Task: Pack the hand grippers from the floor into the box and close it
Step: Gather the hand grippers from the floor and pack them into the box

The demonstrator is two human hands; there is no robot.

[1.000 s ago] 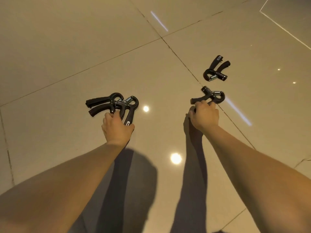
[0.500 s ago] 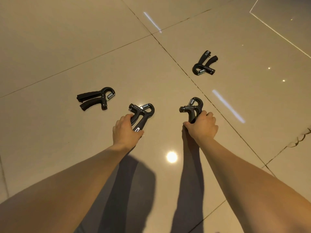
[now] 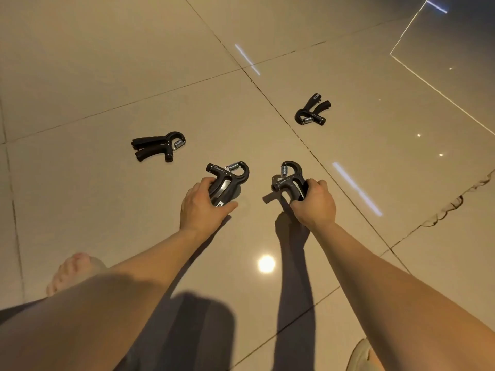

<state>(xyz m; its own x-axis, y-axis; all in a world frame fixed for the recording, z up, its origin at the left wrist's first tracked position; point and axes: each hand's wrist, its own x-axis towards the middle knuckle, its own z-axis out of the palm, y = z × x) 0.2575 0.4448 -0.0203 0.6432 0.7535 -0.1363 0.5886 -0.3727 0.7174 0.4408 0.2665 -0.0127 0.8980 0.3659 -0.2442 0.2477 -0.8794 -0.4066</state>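
Each of my hands holds a black hand gripper with a silver spring, a little above the tiled floor. My left hand (image 3: 201,206) grips the handles of one hand gripper (image 3: 227,178), its looped head pointing away from me. My right hand (image 3: 314,200) grips a second hand gripper (image 3: 290,178) by its handles, spring end up. A third hand gripper (image 3: 158,146) lies on the floor to the left, handles pointing left. A fourth hand gripper (image 3: 312,110) lies farther off to the right. No box is in view.
The glossy beige floor tiles (image 3: 107,62) have dark grout lines and bright light reflections. My bare left foot (image 3: 71,271) shows at the lower left. A cracked or stained grout line (image 3: 452,204) runs at the right.
Both hands have lifted their hand grippers off the floor and drawn them toward me and closer together. The left one came away from the gripper it lay against. The camera has tilted down.
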